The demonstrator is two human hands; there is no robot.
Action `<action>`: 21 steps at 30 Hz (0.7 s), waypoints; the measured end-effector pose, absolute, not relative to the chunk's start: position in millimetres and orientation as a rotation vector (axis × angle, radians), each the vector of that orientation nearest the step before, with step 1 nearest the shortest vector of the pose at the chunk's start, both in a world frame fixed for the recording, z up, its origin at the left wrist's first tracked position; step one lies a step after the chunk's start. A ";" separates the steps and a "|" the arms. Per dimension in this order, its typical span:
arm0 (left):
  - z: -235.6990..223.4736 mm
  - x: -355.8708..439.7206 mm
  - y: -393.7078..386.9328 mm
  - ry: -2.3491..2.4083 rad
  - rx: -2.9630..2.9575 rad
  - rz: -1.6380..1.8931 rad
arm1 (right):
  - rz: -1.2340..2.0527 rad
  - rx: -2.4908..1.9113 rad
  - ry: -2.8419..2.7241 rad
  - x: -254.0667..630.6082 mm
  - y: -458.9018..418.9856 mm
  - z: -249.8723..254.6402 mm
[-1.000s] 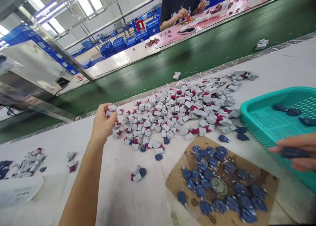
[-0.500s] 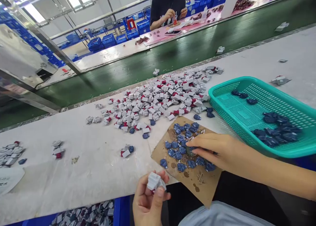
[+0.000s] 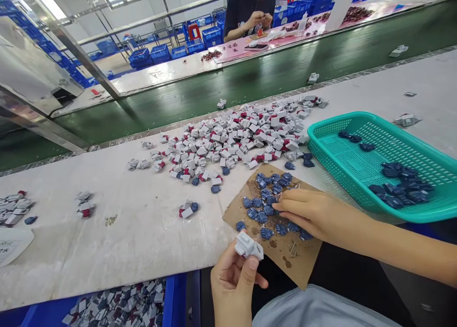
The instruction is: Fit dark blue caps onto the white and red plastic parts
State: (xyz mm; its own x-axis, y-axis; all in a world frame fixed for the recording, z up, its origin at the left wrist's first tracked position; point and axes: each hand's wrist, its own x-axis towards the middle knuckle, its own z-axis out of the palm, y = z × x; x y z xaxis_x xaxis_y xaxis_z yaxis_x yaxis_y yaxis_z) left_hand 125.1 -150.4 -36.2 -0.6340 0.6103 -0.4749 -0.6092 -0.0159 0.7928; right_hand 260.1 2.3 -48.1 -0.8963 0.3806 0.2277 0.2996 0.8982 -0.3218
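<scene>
My left hand (image 3: pixel 237 282) pinches a light-grey plastic part (image 3: pixel 249 246) with a bit of dark red beneath, between thumb and fingers near the table's front edge. My right hand (image 3: pixel 305 210) reaches over a brown cardboard sheet (image 3: pixel 298 267), its fingertips closed on a small dark-blue plastic part among the others; the fingers partly hide it. Several dark-blue fist-shaped parts (image 3: pixel 266 233) lie spread on the cardboard, which has wet-looking stains. Behind it is a big heap of grey and dark-red parts (image 3: pixel 232 139).
A green perforated basket (image 3: pixel 339 184) with dark-blue parts stands at the right. A blue bin (image 3: pixel 174 301) full of mixed parts sits below the table's edge. Beyond runs a green conveyor belt (image 3: pixel 171 96) carrying a few grey parts. Across it, a person (image 3: pixel 246 13) works at another table.
My left hand has moved up and right with the grey part, closer to the cardboard. My right hand stays at the blue parts. The view has shifted slightly; belt parts moved left.
</scene>
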 end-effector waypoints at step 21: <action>-25.3 135.8 -144.0 1.442 0.200 1.729 | 1.336 -0.536 -2.602 251.6 -30.8 16.7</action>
State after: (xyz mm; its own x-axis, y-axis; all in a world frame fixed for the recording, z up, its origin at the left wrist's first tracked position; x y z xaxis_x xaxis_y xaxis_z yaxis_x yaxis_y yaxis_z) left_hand 135.8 -144.0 -25.3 -0.6229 0.6829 -0.3816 -0.4981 0.0299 0.8666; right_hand 251.6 -30.8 16.7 -0.9214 0.3883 -0.0150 0.2386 0.5347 -0.8107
